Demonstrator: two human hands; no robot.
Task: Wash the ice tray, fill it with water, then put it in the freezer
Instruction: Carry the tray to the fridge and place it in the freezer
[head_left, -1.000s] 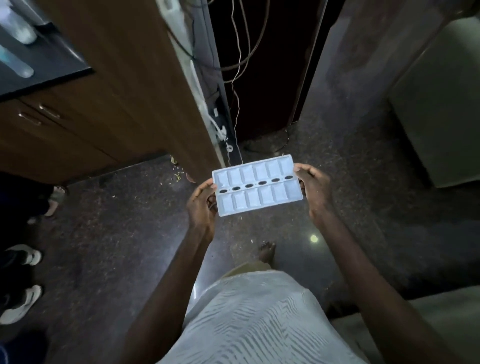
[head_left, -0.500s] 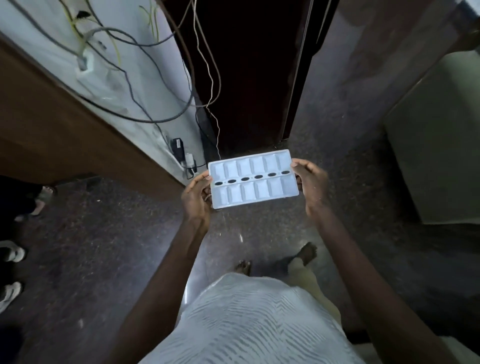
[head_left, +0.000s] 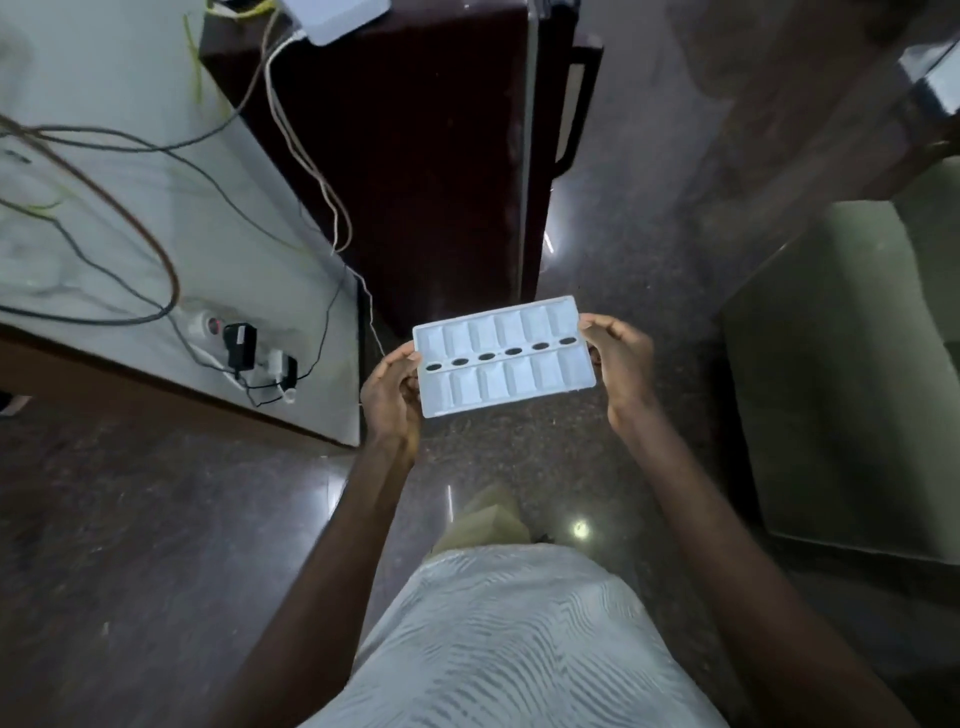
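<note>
- Most of the view is a dark, speckled, glossy floor (head_left: 156, 545), seen from above by a person standing on it.
- Next in size is the person's white garment (head_left: 509, 649) with a wavy pattern, at the bottom middle; both bare forearms reach forward from either side of it.
- At the left stands a pale wall (head_left: 119, 67).
- Beside the wall, at the top middle, stands a dark maroon fridge (head_left: 426, 171), with a long handle (head_left: 574, 109) on its right side and a white box (head_left: 337, 15) on its top.
- At the right edge is a pale green block (head_left: 841, 374); what it is I cannot tell.
- One white ice tray (head_left: 501, 358) is held in the air above the floor, just in front of the fridge, hollows upward. It has two rows of six hollows and a line of six dark oval holes between them. Whether it holds water I cannot tell.
- Loose cables (head_left: 171, 283) hang across the wall.
- Gripping the tray's left end is the left hand (head_left: 389, 395), thumb on the rim and fingers curled underneath.
- Gripping the tray's right end is the right hand (head_left: 621, 358), thumb on top and fingers curled below.
- Low on the wall sits a power strip (head_left: 208, 332) with a black plug (head_left: 239, 340) in it.
</note>
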